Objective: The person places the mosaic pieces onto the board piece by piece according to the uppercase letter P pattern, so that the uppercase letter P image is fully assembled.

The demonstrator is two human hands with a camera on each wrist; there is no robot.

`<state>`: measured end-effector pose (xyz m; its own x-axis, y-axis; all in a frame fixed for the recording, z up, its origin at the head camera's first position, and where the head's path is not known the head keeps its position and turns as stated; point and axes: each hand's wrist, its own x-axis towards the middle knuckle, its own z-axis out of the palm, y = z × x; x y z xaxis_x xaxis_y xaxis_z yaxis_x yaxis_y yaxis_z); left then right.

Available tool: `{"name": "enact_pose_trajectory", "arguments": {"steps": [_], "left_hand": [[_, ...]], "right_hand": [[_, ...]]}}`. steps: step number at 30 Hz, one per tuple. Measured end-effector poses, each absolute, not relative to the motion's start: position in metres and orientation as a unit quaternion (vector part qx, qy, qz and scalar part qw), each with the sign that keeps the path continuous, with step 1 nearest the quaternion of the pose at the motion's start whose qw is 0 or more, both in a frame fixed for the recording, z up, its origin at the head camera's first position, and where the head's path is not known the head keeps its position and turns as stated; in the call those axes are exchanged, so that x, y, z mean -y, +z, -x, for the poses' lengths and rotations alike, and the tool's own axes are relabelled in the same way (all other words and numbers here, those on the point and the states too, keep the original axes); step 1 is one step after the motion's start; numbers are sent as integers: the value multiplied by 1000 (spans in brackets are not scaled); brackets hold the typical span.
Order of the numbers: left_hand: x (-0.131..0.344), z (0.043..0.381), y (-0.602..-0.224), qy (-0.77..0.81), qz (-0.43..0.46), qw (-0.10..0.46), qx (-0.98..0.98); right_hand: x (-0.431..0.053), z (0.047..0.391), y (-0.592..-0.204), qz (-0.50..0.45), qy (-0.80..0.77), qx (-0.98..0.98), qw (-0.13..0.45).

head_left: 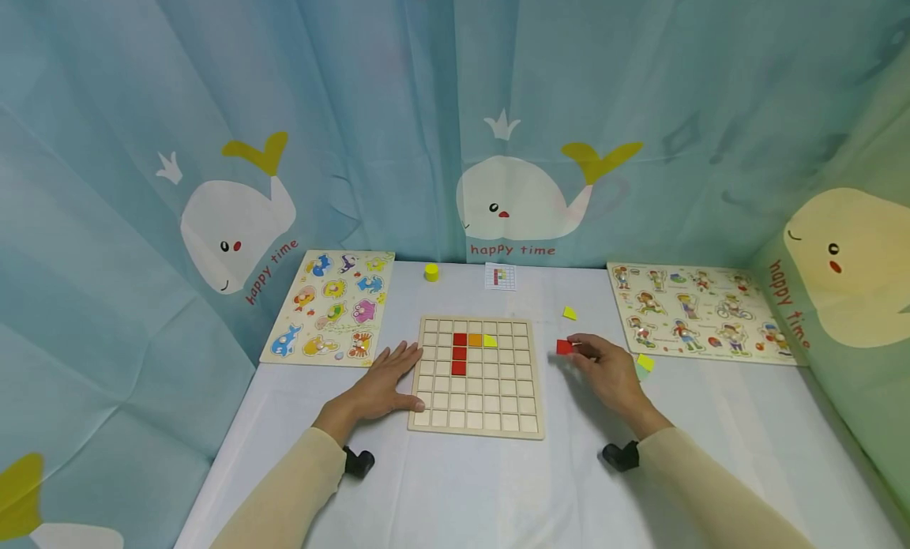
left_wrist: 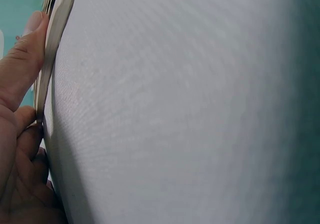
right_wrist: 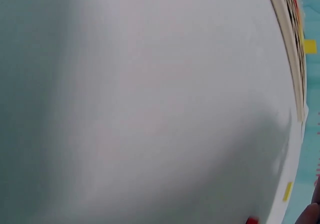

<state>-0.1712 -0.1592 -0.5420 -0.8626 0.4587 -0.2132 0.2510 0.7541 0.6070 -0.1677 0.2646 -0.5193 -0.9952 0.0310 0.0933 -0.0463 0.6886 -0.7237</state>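
A wooden grid board (head_left: pixel 475 434) lies flat on the white table. In its upper squares are a column of red tiles (head_left: pixel 460 354), an orange tile (head_left: pixel 475 340) and a yellow piece with one corner cut away (head_left: pixel 490 342). My left hand (head_left: pixel 377 385) rests along the board's left edge with fingers extended. Seen from the left wrist, the thumb (left_wrist: pixel 25 59) presses on the board's edge. To the right of the board, my right hand (head_left: pixel 610 371) pinches a red square tile (head_left: pixel 564 347) between thumb and fingertips, which in the right wrist view are mostly out of frame.
Behind the board are a yellow cylinder (head_left: pixel 431 273) and a small pattern card (head_left: pixel 501 277). An animal puzzle (head_left: pixel 313 312) lies at left, a figure puzzle (head_left: pixel 700 312) at right. One yellow piece (head_left: pixel 570 313) lies beyond my right hand; yellow and green pieces (head_left: pixel 644 363) lie beside it.
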Motion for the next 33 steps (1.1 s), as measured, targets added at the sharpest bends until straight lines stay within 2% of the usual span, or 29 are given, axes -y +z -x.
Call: {"name": "enact_pose_trajectory", "arguments": {"steps": [22,33], "left_hand": [[158,170,-540,301,-196,171,-918],[159,172,-541,297,-197,175,-918]], "right_hand": [[-211,177,-508,-33,444,893,74],[-190,177,-509,-39,462,885,53]]}}
